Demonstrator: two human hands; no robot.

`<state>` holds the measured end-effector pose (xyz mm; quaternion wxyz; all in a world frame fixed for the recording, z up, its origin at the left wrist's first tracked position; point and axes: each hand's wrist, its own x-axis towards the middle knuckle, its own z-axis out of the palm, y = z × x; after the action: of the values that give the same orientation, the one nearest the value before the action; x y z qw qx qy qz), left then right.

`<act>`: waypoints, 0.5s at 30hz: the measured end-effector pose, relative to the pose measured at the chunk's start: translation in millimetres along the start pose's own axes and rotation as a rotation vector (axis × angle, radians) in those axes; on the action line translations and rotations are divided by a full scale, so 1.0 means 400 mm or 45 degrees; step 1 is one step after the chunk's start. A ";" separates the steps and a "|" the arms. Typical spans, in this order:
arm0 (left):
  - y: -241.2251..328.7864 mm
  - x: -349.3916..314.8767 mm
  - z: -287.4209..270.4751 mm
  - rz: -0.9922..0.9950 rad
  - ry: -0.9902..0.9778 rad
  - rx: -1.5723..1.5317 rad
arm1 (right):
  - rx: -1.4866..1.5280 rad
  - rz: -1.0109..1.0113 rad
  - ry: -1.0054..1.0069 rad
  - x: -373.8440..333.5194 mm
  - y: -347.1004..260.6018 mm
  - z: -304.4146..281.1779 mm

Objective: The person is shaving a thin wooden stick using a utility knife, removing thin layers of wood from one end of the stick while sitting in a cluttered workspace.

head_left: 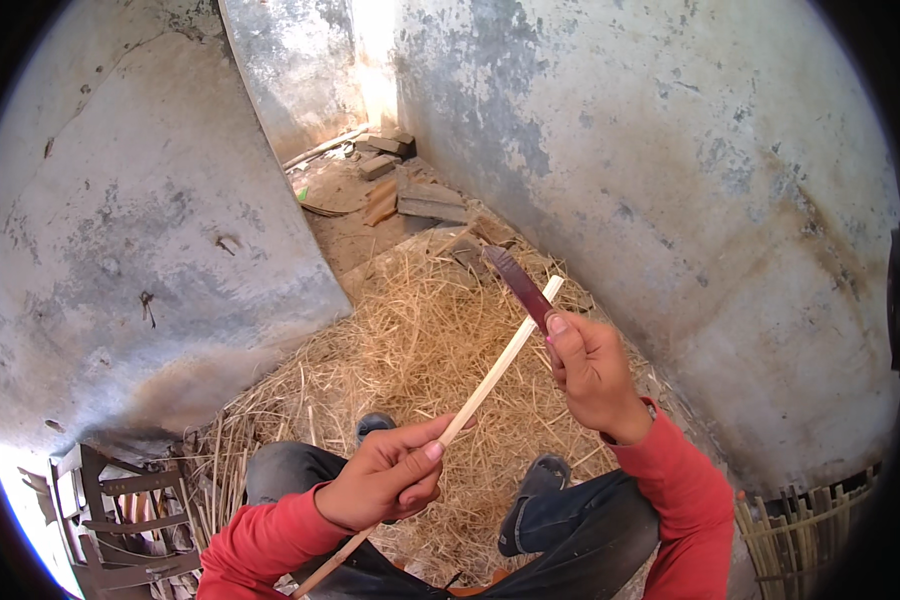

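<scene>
My left hand (388, 474) is closed around a long pale bamboo strip (498, 368), which slants up to the right from below my wrist. In my right hand (596, 374) is a knife (518, 283) with a flat, dark reddish-brown blade, gripped between thumb and fingers. The blade points up and to the left and crosses the strip near its upper end; whether the two touch I cannot tell. My right fist hides the knife's handle.
Straw-like shavings (410, 320) cover the floor around my shoes (540, 488). Broken bricks (380, 160) and slabs lie by the far corner. Worn plaster walls (670, 190) rise on both sides. A dark wooden chair (130, 520) stands at lower left, a slatted bamboo basket (805, 540) at lower right.
</scene>
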<state>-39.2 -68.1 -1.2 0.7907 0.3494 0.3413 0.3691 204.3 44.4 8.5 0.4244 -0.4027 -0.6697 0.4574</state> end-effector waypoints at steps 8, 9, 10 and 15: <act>0.020 -0.006 0.004 -0.049 -0.065 -0.094 | -0.118 -0.135 0.145 0.010 -0.002 -0.002; 0.021 -0.005 0.005 -0.057 -0.074 -0.090 | -0.123 -0.136 0.144 0.009 0.001 -0.001; 0.020 -0.006 0.004 -0.055 -0.078 -0.092 | -0.078 -0.138 0.133 0.006 0.004 0.004; 0.027 -0.014 -0.002 -0.090 -0.049 -0.097 | -0.182 -0.186 -0.038 -0.002 0.003 0.015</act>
<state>-46.2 -67.6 8.7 0.8224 0.3137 0.3238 0.3471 199.2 42.5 6.0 0.4167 -0.3752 -0.7346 0.3821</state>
